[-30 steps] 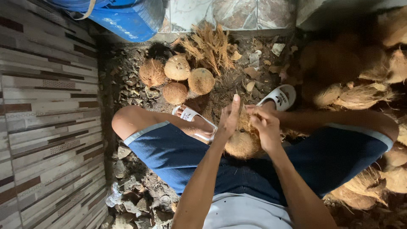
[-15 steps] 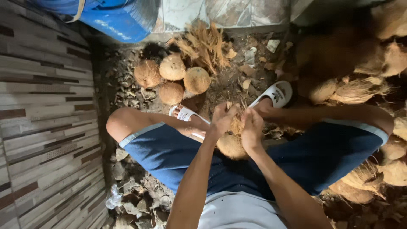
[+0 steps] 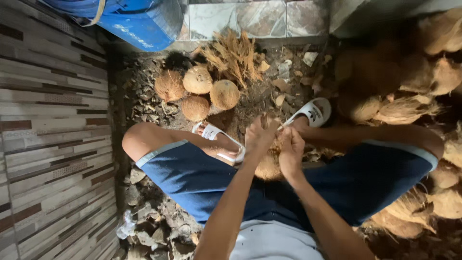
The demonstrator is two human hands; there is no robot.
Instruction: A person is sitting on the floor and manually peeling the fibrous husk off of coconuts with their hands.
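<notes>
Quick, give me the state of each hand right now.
Left hand: closed, gripping the husk fibres on top of the coconut.
Right hand: closed on the same coconut's husk, beside the left.

Four husked coconuts (image 3: 197, 91) clustered on the littered floor (image 3: 144, 101), beside a heap of dry husk fibre (image 3: 233, 55). Blue barrel (image 3: 139, 19) at the top edge. Unhusked coconuts (image 3: 409, 106) piled along the right edge.
</notes>
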